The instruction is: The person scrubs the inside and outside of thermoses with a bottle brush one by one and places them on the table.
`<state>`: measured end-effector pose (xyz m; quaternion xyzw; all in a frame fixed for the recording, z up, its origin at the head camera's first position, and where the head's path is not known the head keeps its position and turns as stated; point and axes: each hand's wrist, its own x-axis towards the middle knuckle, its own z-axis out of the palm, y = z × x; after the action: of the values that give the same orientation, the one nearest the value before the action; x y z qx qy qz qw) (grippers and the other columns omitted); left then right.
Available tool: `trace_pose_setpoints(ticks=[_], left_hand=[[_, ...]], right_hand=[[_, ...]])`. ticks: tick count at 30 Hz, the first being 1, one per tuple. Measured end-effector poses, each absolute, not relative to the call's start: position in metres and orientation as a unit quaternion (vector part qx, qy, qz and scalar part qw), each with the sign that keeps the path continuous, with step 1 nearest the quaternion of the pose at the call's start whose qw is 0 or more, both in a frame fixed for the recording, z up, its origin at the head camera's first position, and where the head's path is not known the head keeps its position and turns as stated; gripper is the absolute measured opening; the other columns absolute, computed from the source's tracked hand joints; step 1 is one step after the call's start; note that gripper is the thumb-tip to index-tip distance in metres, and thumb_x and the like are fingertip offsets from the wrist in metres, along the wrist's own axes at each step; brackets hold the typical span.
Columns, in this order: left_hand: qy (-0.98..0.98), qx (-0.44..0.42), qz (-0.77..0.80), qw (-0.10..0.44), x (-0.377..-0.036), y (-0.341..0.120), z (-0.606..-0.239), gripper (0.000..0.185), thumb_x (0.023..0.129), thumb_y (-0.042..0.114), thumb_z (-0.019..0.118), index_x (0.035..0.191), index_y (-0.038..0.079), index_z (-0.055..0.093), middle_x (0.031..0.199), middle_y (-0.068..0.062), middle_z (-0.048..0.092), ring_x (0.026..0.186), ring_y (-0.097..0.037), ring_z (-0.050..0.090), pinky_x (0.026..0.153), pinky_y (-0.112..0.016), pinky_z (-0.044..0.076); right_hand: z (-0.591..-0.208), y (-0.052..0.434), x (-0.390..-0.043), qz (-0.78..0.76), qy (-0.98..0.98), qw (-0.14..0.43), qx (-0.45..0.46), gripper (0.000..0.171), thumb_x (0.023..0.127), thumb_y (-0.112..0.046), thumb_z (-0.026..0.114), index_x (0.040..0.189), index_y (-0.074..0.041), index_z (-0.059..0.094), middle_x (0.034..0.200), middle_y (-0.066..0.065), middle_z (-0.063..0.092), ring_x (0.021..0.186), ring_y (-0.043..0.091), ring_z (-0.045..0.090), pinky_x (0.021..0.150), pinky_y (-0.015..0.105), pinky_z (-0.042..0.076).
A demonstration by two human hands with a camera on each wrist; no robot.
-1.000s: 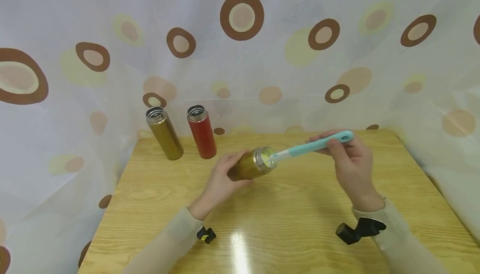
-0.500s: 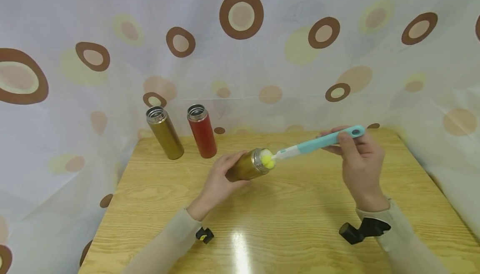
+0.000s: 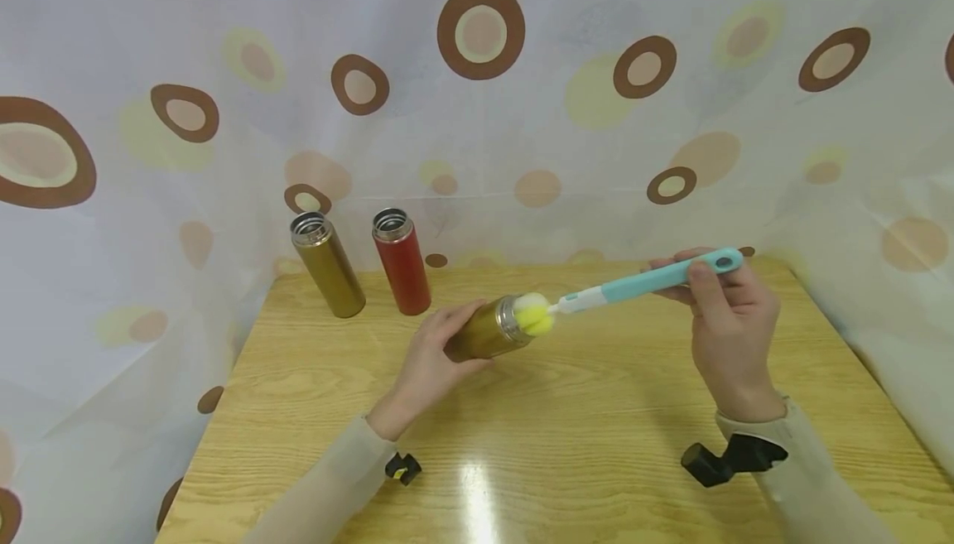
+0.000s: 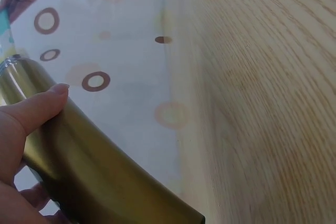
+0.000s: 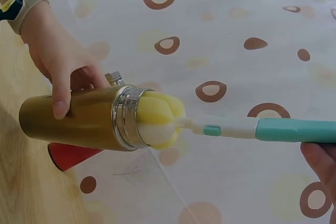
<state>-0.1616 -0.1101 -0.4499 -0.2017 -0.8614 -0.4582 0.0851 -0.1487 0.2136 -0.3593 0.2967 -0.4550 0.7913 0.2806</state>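
My left hand [image 3: 436,358] grips a gold thermos bottle [image 3: 480,334] round its body, tilted with its open steel mouth to the right. In the left wrist view the thumb lies along the gold thermos bottle [image 4: 100,166]. My right hand [image 3: 734,333] holds a bottle brush [image 3: 648,281] by its teal handle, thumb on top near the hanging hole. The brush's yellow and white sponge head [image 5: 160,116] sits partly inside the mouth, its outer end bulging past the rim in the right wrist view.
Another gold bottle [image 3: 328,267] and a red bottle [image 3: 402,262] stand upright without lids at the back left of the wooden table [image 3: 581,445]. A patterned curtain [image 3: 559,138] hangs behind the table and along both sides.
My right hand has moved to the right, drawing the bottle brush outward; its sponge head went from deep inside the mouth to partly outside. The left hand with the thermos bottle shifted slightly left.
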Motion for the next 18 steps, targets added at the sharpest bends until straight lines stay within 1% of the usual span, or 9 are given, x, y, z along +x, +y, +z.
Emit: trace_pose_setpoints(ticks=[3,8,12,18], left_hand=[[-0.862,-0.199,-0.458,0.085,-0.1621,-0.1127,-0.451,0.078,0.077,0.014,0.094,0.147,0.021,0.06,0.14,-0.01,0.061,0.129,-0.032,0.056,0.108,-0.056,0.044],[-0.86,-0.194,-0.463,0.086,-0.1633,-0.117,-0.4521,0.078,0.077,0.013,0.094,0.147,0.022,0.061,0.141,-0.007,0.062,0.13,-0.031,0.056,0.109,-0.057,0.044],[-0.859,-0.2,-0.462,0.089,-0.1645,-0.1186,-0.4532,0.078,0.077,0.012,0.094,0.147,0.024,0.06,0.141,-0.006,0.062,0.129,-0.031,0.056,0.108,-0.057,0.045],[-0.86,-0.201,-0.46,0.09,-0.1635,-0.1199,-0.4531,0.078,0.077,0.011,0.093,0.147,0.02,0.06,0.142,-0.007,0.062,0.13,-0.032,0.055,0.109,-0.058,0.043]], right_hand=[[-0.3582,0.2146,-0.1484,0.785,-0.461,0.278,0.307,0.017,0.102,0.017,0.046,0.106,0.03,0.056,0.097,0.025,0.075,0.092,0.031,0.077,0.083,0.036,0.062],[-0.3547,0.2168,-0.1482,0.785,-0.453,0.267,0.328,0.018,0.103,0.015,0.046,0.108,0.03,0.055,0.099,0.026,0.073,0.096,0.033,0.076,0.087,0.037,0.061],[-0.3522,0.2171,-0.1487,0.794,-0.432,0.268,0.334,0.018,0.102,0.016,0.047,0.107,0.032,0.054,0.098,0.028,0.072,0.095,0.036,0.076,0.086,0.041,0.062],[-0.3514,0.216,-0.1493,0.811,-0.409,0.282,0.309,0.014,0.099,0.021,0.049,0.104,0.033,0.056,0.094,0.031,0.071,0.089,0.038,0.076,0.08,0.044,0.062]])
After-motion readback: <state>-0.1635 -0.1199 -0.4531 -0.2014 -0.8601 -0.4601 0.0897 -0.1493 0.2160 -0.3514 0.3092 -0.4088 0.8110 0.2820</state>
